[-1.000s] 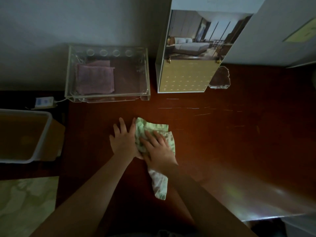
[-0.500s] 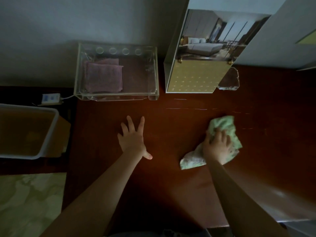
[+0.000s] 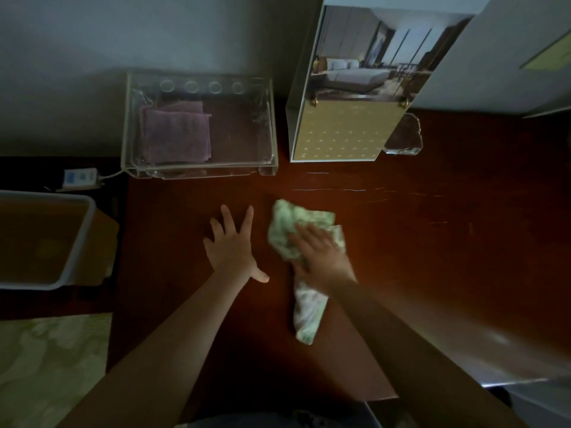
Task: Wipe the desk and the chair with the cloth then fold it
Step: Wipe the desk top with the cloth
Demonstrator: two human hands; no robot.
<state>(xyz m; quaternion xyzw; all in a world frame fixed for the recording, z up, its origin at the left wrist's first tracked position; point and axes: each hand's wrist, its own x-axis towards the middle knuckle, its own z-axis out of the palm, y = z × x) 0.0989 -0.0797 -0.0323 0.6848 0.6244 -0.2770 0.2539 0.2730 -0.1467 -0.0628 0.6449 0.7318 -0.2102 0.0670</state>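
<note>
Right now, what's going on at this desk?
A person is wiping the desk with a crumpled green cloth. The right hand presses it down mid-desk. The left hand rests spread on the bare wood beside it, apart from the cloth. The cloth is not folded yet.

The person's left hand (image 3: 231, 247) and right hand (image 3: 321, 257) are bare, like both forearms (image 3: 173, 344), above a dark bluish-grey wrinkled garment (image 3: 278, 420).
</note>
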